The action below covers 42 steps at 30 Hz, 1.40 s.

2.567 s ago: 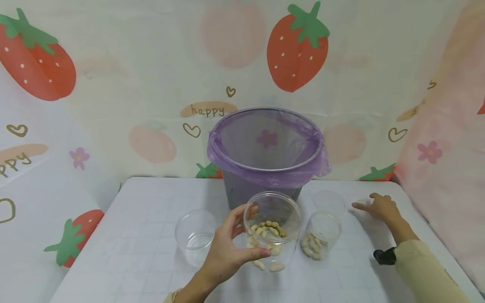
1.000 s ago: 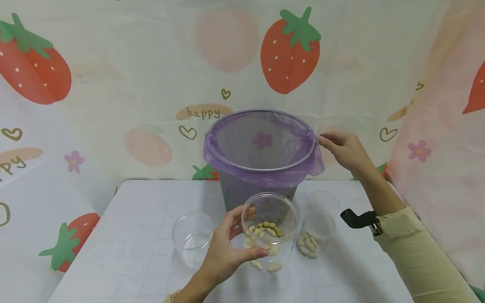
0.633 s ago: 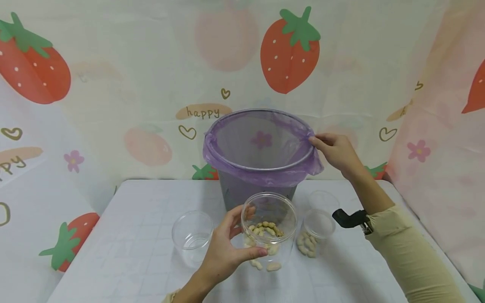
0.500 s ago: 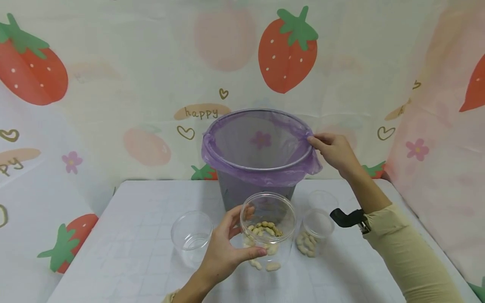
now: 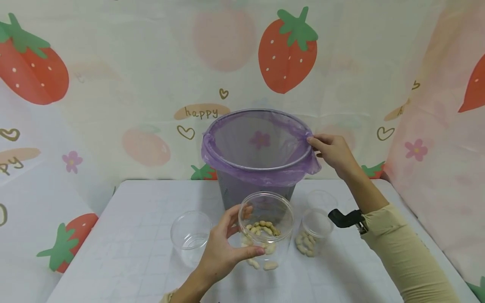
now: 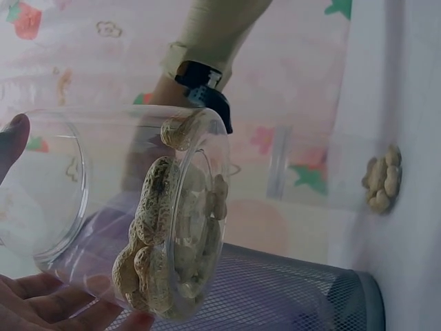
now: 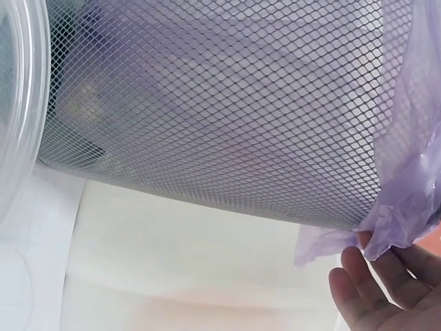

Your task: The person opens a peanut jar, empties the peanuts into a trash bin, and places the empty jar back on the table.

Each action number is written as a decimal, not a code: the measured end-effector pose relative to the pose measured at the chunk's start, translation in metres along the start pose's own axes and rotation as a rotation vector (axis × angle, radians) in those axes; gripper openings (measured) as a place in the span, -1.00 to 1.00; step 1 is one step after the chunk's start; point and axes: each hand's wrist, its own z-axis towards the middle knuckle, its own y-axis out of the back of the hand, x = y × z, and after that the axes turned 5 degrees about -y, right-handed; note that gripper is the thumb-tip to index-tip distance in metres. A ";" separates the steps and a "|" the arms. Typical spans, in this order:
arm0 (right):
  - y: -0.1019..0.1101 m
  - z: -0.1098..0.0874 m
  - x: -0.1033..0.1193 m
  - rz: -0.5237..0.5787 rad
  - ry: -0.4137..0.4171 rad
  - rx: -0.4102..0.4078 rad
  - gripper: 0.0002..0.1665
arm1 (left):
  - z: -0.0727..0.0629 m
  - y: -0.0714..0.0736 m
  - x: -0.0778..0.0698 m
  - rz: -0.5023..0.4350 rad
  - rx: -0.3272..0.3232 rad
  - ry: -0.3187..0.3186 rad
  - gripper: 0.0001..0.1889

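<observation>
My left hand [image 5: 225, 246] grips a clear plastic tub [image 5: 274, 216], thumb on the near side and fingers behind. Peanuts in the shell [image 5: 263, 228] lie in it; the left wrist view shows them piled at its base. Behind the tub stands a wire mesh bin [image 7: 227, 103] lined with a purple plastic bag [image 5: 265, 176], folded over the rim. My right hand [image 5: 333, 152] pinches the bag at the bin's right rim, thumb on top. In the right wrist view its fingers [image 7: 389, 283] lie under the gathered bag edge.
A second clear tub [image 5: 191, 235] with nothing visible inside stands on the white table [image 5: 151, 202] at left. To the right, a smaller clear cup [image 5: 317, 223] holds peanuts, with a clear round lid [image 5: 322, 200] behind it. A strawberry-print backdrop [image 5: 151, 84] rises behind.
My right hand has risen from over the table at the right to the bin's rim and taken hold of the bag there. The left hand keeps its grip on the tub.
</observation>
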 end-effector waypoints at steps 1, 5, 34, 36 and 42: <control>0.000 0.000 0.000 0.005 0.000 0.001 -0.40 | 0.000 0.001 0.000 0.005 0.000 -0.005 -0.13; -0.001 -0.001 0.000 0.008 0.003 0.003 -0.40 | 0.000 0.003 -0.002 0.020 0.002 -0.015 -0.13; -0.001 0.000 -0.003 0.017 0.018 -0.003 -0.42 | 0.008 0.024 -0.016 0.095 -0.053 -0.041 -0.15; -0.001 0.000 -0.002 0.018 0.019 -0.003 -0.42 | 0.008 0.026 -0.017 0.105 -0.058 -0.042 -0.14; -0.002 -0.001 -0.001 0.027 0.030 -0.010 -0.43 | 0.009 0.032 -0.022 0.140 -0.066 -0.017 -0.11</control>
